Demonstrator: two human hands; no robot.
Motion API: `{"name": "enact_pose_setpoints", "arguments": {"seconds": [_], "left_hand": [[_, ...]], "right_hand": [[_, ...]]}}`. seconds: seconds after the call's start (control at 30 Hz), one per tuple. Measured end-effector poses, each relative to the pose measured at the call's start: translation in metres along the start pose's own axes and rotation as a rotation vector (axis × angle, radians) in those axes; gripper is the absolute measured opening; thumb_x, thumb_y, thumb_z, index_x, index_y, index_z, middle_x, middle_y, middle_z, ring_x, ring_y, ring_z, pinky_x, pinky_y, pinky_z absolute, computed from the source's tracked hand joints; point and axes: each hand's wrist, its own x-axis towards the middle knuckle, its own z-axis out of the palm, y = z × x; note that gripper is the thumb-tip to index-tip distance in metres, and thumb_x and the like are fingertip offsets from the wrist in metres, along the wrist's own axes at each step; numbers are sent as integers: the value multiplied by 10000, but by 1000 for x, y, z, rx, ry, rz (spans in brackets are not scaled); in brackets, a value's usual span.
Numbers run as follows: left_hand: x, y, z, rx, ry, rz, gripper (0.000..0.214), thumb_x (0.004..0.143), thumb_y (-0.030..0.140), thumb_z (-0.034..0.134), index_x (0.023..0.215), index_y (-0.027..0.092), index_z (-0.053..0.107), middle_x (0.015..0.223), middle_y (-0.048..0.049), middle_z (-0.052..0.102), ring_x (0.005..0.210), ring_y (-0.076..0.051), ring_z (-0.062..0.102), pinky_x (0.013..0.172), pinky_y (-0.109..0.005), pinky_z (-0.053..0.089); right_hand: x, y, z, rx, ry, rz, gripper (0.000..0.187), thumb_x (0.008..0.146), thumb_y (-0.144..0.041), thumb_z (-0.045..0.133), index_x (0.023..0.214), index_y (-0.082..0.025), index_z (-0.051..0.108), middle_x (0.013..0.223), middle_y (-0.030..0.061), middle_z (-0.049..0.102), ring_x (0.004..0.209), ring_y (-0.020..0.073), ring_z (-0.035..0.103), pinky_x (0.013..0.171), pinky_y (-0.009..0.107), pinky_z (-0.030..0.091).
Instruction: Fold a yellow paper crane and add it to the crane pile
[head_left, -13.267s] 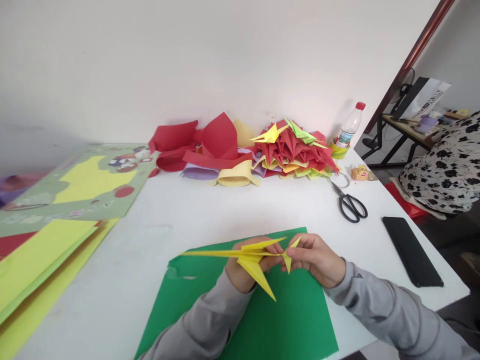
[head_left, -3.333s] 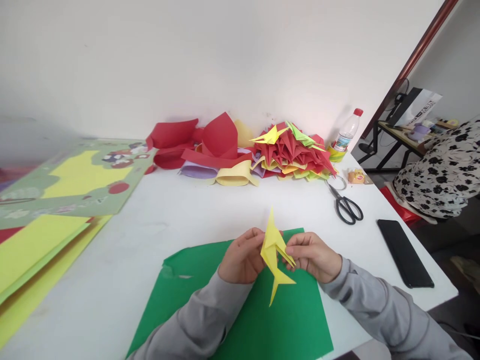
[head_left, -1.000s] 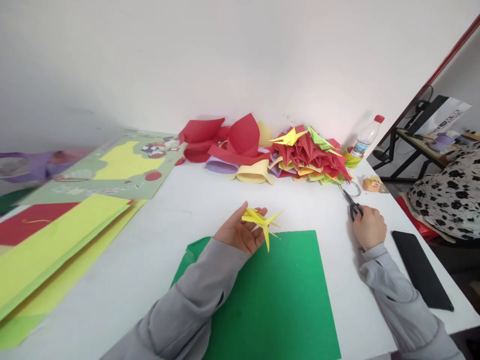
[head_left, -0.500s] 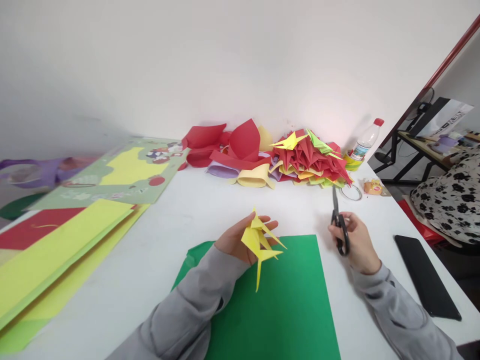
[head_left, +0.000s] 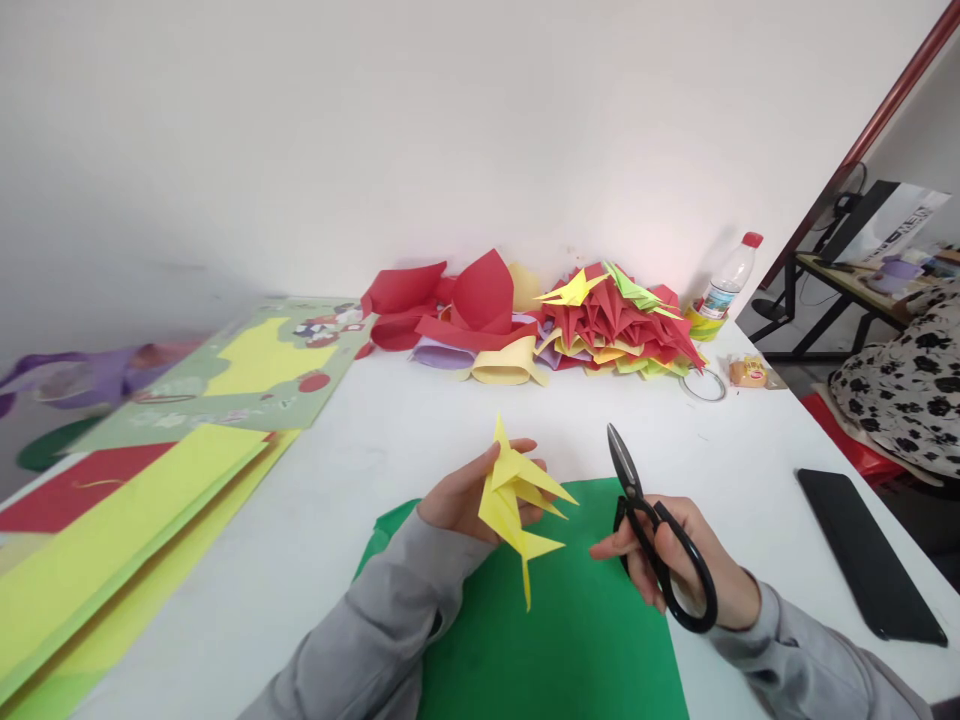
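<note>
My left hand [head_left: 459,498] grips a folded yellow paper figure [head_left: 516,502] with several sharp points, held upright above the green paper sheet [head_left: 570,640]. My right hand [head_left: 690,572] holds black scissors [head_left: 657,530] by the handles, blades closed and pointing up and away, a short way right of the yellow figure. Both sleeves are grey. The green sheet lies flat on the white table [head_left: 390,420] under both hands.
A heap of folded red, yellow and green paper shapes [head_left: 611,320] and curled red sheets [head_left: 450,305] lies by the wall. Yellow and red sheets [head_left: 112,520] sit at left. A bottle [head_left: 729,275], tape ring [head_left: 703,384] and black phone [head_left: 870,570] are at right. A person in a flowered garment [head_left: 904,385] sits beyond.
My right hand left the yellow figure, reached right, picked up the scissors and brought them back beside the figure. My left hand turned the figure upright.
</note>
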Motion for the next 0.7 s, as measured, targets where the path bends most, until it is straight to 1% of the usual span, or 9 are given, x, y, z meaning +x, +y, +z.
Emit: {"name": "enact_pose_setpoints", "arguments": {"seconds": [0.07, 0.13, 0.2, 0.23, 0.33, 0.4, 0.5, 0.6, 0.7], "left_hand": [[-1, 0, 4, -5, 56, 12, 181, 786, 269, 697, 912, 142, 671, 792, -66, 702, 693, -225, 706, 537, -275, 535], [-2, 1, 8, -5, 95, 25, 166, 791, 268, 688, 893, 138, 674, 789, -68, 704, 662, -224, 704, 491, -262, 515], [-3, 1, 10, -12, 139, 25, 149, 808, 260, 667, 889, 136, 676, 795, -64, 711, 624, -215, 703, 495, -277, 534], [-3, 2, 11, -22, 165, 18, 138, 821, 252, 651, 888, 135, 677, 796, -60, 714, 608, -210, 703, 513, -290, 552], [-2, 3, 14, -61, 242, -12, 154, 872, 244, 578, 869, 124, 675, 772, -59, 718, 579, -201, 702, 546, -307, 583], [0, 4, 16, -77, 286, -36, 238, 915, 261, 498, 847, 110, 669, 740, -71, 715, 577, -211, 704, 513, -302, 581], [3, 5, 18, -96, 345, -72, 354, 954, 275, 390, 807, 97, 658, 693, -86, 709, 586, -236, 711, 463, -303, 574], [5, 5, 18, -124, 364, -80, 370, 955, 271, 382, 787, 84, 653, 658, -94, 700, 572, -231, 708, 446, -285, 572], [6, 5, 15, -139, 364, -96, 351, 944, 274, 414, 778, 74, 651, 633, -101, 689, 539, -216, 696, 431, -272, 569]], "right_hand": [[0, -2, 0, -5, -3, -10, 570, 839, -667, 499, 939, -120, 622, 650, 56, 650, 433, 88, 505, 387, 195, 391], [1, -4, -1, -24, -29, -24, 639, 795, -723, 499, 1028, -139, 610, 890, 125, 689, 572, 124, 581, 490, 244, 463], [3, -4, -1, -56, -49, -7, 699, 762, -772, 478, 1068, -152, 583, 1038, 158, 665, 621, 128, 584, 540, 268, 473], [4, -3, -1, -75, -56, 16, 709, 757, -783, 466, 1058, -150, 574, 1031, 158, 664, 604, 121, 569, 527, 264, 461], [7, 2, -2, -130, -61, 73, 660, 776, -765, 461, 969, -143, 562, 819, 89, 650, 528, 93, 499, 454, 221, 401], [7, 4, -3, -154, -76, 88, 652, 764, -762, 486, 946, -141, 561, 737, 43, 597, 523, 86, 481, 442, 205, 392], [5, 2, -5, -201, -87, 111, 677, 759, -775, 474, 940, -129, 566, 697, 11, 536, 506, 75, 460, 443, 200, 394], [5, -5, -8, -271, -121, 124, 699, 758, -790, 452, 938, -125, 572, 673, -1, 507, 506, 76, 458, 442, 199, 394], [6, -12, -10, -281, -152, 142, 723, 755, -801, 439, 945, -117, 576, 661, 0, 504, 511, 83, 469, 436, 198, 394]]}}
